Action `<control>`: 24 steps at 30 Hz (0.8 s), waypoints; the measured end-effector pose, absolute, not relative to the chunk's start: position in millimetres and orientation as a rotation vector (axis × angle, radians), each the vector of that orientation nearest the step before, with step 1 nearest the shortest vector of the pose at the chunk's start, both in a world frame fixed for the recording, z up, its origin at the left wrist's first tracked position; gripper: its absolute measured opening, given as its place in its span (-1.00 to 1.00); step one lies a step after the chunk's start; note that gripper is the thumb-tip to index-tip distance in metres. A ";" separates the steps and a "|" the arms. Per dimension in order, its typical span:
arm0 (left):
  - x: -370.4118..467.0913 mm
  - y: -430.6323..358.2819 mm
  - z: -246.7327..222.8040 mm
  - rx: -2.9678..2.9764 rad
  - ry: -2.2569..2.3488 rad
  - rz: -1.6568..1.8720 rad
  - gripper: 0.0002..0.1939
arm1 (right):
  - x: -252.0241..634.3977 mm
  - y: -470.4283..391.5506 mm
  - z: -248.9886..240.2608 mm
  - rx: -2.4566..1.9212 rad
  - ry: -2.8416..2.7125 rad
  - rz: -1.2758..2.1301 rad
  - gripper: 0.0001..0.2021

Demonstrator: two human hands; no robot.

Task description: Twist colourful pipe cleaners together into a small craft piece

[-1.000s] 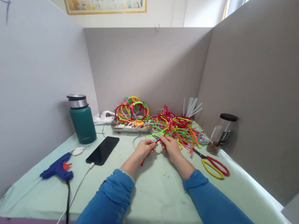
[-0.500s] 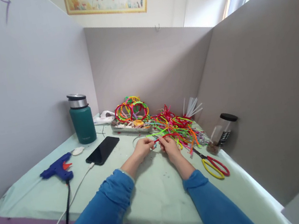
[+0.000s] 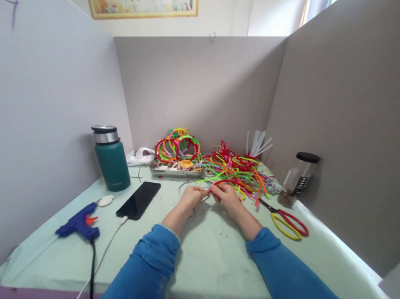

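On the near side of the heap of multicoloured pipe cleaners [image 3: 243,165], the left hand [image 3: 193,197] and right hand [image 3: 225,195] meet almost fingertip to fingertip, each closed in a pinch on one red pipe cleaner [image 3: 226,181]. This slender, fuzzy, gently bowed strand runs crosswise behind the right hand, the nearer one, toward the heap, where its far end cannot be distinguished.
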State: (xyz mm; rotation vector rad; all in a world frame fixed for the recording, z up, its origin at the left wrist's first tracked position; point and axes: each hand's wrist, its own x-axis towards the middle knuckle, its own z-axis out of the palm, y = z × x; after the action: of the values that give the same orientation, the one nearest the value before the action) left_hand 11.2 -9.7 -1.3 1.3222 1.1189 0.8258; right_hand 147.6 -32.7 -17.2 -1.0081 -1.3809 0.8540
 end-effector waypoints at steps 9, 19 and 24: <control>6.1 -10.0 0.0 1.292 0.717 0.799 -0.72 | 152.0 -29.4 -12.3 -0.917 -1.063 1.080 -0.65; 8.6 -19.7 3.0 1.460 0.820 0.759 -0.62 | 152.6 -26.1 -18.6 -1.025 -1.110 0.943 -0.65; 14.1 -18.2 -0.7 1.527 0.902 0.753 -0.68 | 148.9 -24.0 -24.6 -1.060 -1.287 0.817 -0.65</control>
State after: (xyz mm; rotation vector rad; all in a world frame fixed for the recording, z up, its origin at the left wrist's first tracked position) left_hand 14.1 -18.2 -0.7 1.5269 0.9023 0.7535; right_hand 148.9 -24.0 -24.6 -1.0603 -1.2875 0.8170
